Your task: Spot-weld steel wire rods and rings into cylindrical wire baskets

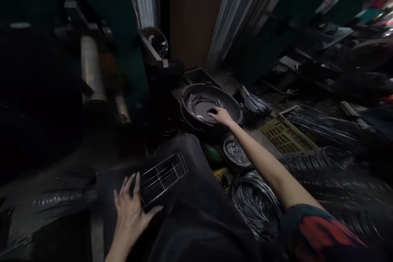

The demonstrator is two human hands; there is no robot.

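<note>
My left hand (131,206) lies flat with fingers spread on a dark cloth-covered surface, its fingertips touching the near end of a small wire grid rack (162,176). My right hand (219,115) stretches far forward into a round dark basin (235,104) holding curved metal wires (196,104). Its fingers curl down onto the wires, and whether they grip any is hidden.
A small bowl of metal bits (236,151) sits below my right forearm, with coils of wire (256,202) nearer. A yellow plastic crate (285,135) and bundles of wire rods (319,125) lie at the right. A dark machine with a metal roller (91,69) stands at the left.
</note>
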